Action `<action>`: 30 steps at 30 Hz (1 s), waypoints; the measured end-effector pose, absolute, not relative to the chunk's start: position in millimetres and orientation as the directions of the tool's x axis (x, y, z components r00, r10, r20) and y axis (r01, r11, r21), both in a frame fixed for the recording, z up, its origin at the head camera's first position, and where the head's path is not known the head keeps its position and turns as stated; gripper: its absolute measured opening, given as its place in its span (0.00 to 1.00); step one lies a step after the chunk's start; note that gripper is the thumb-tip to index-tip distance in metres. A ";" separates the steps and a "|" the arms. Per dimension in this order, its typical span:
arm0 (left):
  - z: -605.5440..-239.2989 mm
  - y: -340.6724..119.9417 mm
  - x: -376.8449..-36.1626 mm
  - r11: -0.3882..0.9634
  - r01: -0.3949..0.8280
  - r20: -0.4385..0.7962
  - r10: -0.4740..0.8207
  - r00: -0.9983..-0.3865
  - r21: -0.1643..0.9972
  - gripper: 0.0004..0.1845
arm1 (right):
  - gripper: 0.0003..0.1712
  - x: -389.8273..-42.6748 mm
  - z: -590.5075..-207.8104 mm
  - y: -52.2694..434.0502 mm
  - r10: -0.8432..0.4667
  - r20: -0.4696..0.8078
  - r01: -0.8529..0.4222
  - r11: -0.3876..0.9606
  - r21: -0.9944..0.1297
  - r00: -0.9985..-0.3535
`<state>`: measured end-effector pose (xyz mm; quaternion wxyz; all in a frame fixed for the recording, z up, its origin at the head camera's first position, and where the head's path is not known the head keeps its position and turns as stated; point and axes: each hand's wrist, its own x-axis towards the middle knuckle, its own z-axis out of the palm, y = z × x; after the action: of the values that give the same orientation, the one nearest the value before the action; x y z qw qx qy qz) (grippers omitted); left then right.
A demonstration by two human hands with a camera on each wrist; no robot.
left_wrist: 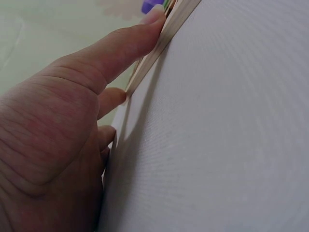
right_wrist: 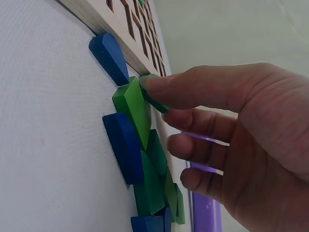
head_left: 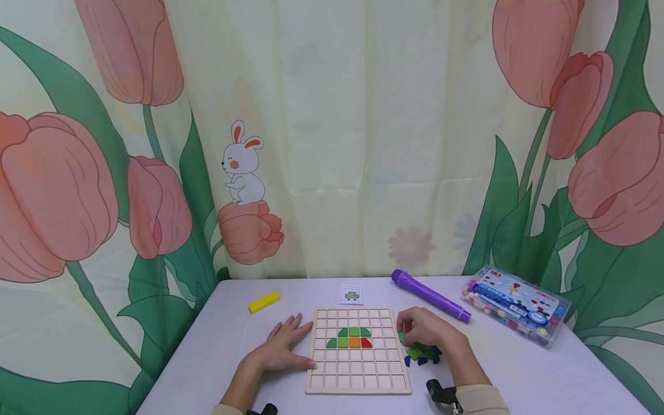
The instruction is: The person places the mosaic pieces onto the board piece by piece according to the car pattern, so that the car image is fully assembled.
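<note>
A wooden grid board (head_left: 358,377) lies on the white table (head_left: 544,374) and holds several green, orange and red pieces (head_left: 354,338) in its middle rows. My left hand (head_left: 290,343) lies flat beside it with straight fingers. Its thumb (left_wrist: 130,41) presses the board's left edge (left_wrist: 159,48). My right hand (head_left: 415,329) reaches into a pile of green and blue pieces (head_left: 421,353) just right of the board. In the right wrist view my right hand (right_wrist: 161,104) pinches a dark green piece (right_wrist: 150,98) between thumb and forefinger, on top of the pile (right_wrist: 130,140) next to the board (right_wrist: 116,19).
A small pattern card (head_left: 351,295) lies behind the board. A yellow block (head_left: 264,301) sits at the back left. A purple marker-like tube (head_left: 430,295) and a clear plastic box of coloured beads (head_left: 513,304) lie at the back right. A flowered curtain hangs behind the table.
</note>
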<state>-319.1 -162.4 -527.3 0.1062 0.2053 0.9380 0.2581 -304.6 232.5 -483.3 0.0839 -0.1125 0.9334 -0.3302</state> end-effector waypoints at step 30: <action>-527.9 -163.9 -318.7 0.779 0.333 -0.088 0.442 -0.893 0.532 0.55 | 0.07 -313.6 -482.1 207.5 -0.323 0.141 -0.308 0.556 -0.772 -0.936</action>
<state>-318.7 -163.9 -527.9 0.1043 0.2067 0.9373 0.2606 -313.6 207.5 -482.1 0.0085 -0.1790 0.8819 -0.4360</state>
